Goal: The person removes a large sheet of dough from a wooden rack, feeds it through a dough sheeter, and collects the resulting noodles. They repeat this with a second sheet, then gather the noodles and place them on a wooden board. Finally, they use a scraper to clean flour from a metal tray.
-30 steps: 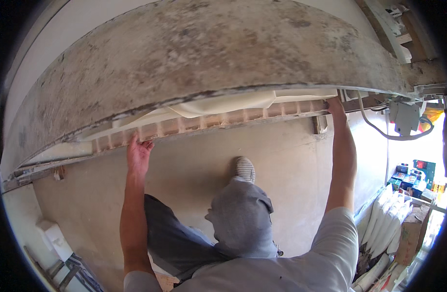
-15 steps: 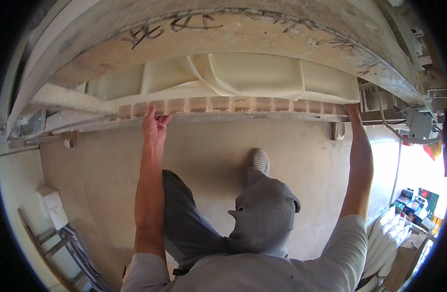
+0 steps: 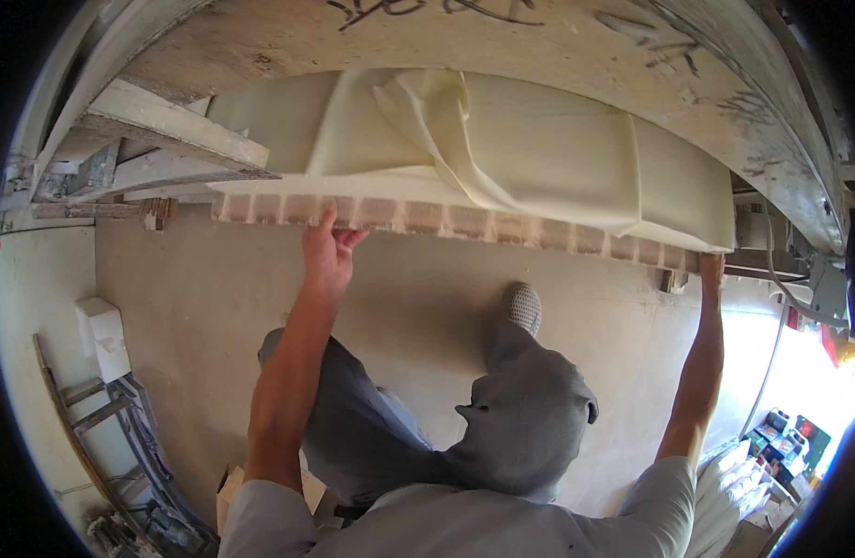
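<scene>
Noted pale cream on the draped sheet (image 3: 553,153). Recorded brown, banded crosswise with paler stripes, on the board (image 3: 418,217). Logged tan scrawled in black on the panel (image 3: 539,51); grey on the trousers (image 3: 362,409); dotted grey-white on the shoe (image 3: 522,307).

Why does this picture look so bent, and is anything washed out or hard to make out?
Head view: the fisheye lens bows the overhead panel and leaves dark corners; head view: glare whitens the opening at far right, while soft shade falls left of the shoe; head view: the left hand on the striped board looks fairly clear, the right hand has its fingers mostly hidden.
</scene>
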Demonstrator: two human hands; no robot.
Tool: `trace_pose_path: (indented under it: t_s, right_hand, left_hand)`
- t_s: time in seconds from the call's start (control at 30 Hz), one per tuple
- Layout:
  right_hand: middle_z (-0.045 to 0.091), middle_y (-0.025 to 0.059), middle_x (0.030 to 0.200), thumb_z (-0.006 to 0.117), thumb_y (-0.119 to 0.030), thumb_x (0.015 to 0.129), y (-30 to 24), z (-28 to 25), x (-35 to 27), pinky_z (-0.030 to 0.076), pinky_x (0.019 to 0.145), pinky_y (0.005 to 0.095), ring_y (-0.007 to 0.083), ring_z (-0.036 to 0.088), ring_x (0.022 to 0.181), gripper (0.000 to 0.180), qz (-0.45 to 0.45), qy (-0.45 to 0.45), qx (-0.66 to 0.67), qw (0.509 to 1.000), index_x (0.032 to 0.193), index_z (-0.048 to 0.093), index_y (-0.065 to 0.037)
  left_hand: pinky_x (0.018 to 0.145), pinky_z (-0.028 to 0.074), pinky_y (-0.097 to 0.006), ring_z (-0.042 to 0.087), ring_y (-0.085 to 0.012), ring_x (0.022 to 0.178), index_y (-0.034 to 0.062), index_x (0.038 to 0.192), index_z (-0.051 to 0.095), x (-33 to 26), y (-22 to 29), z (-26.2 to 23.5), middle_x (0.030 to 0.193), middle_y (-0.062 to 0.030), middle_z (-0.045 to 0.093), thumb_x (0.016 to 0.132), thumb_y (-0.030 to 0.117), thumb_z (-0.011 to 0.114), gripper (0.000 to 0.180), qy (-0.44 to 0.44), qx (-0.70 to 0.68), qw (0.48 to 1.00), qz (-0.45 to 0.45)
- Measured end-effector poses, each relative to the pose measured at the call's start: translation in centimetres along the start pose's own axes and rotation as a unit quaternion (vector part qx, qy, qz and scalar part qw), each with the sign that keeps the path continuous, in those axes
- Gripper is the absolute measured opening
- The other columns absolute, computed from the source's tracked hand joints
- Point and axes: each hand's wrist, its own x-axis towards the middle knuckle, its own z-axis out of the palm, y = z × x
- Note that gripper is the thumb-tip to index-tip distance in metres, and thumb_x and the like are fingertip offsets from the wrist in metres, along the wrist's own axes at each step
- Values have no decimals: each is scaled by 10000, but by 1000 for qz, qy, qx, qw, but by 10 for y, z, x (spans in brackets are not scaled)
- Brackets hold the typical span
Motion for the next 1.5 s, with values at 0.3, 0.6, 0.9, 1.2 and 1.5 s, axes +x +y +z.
trace_pose_path:
  t_s: [0.3, 0.6, 0.9, 1.2, 1.5]
  right_hand:
    - [715, 208, 1211, 578, -247, 1024, 45, 8, -77, 542, 940, 477, 386, 674, 1125, 369, 11, 20, -10, 1000, 1320, 643, -36]
    - [712, 242, 1218, 522, -241, 1081, -50, -181, -66, 530, 904, 469, 365, 698, 1066, 351, 19, 251, -115, 961, 1230, 689, 29]
    - [693, 273, 1043, 535, -374, 1060, -478, -159, 25, 514, 864, 515, 435, 661, 1011, 441, -348, -61, -88, 931, 1058, 704, 34]
    - [695, 292, 1027, 525, -447, 1042, -483, -112, 41, 512, 878, 509, 436, 666, 1029, 527, -228, -282, -88, 928, 1034, 714, 45]
    - [696, 311, 1011, 516, -521, 1024, -443, -118, 16, 510, 891, 504, 438, 672, 1046, 613, -167, -381, -116, 902, 1010, 724, 56]
  left_hand:
    - [716, 650, -419, 738, -260, 893, 45, 1227, 611, -51, 11, -44, 1082, -102, 711, 1016, 286, 667, 325, -4, 19, 999, -42]
    - [731, 656, -433, 752, -291, 939, 26, 1246, 604, -32, 0, -62, 1117, -128, 719, 1001, 293, 687, 372, 6, -10, 997, -71]
    - [788, 648, -435, 733, -280, 955, 6, 1271, 568, -35, -5, -55, 1152, -138, 693, 1047, 360, 590, 420, 44, -97, 989, -98]
    - [1067, 524, -476, 607, -265, 1265, 80, 1452, 504, -15, 1, -33, 1403, -73, 614, 1050, 520, 539, 598, 151, -299, 942, -31]
    - [1086, 509, -486, 602, -303, 1276, 115, 1451, 522, -12, 1, -7, 1413, -97, 613, 1011, 534, 600, 613, 222, -343, 913, -1]
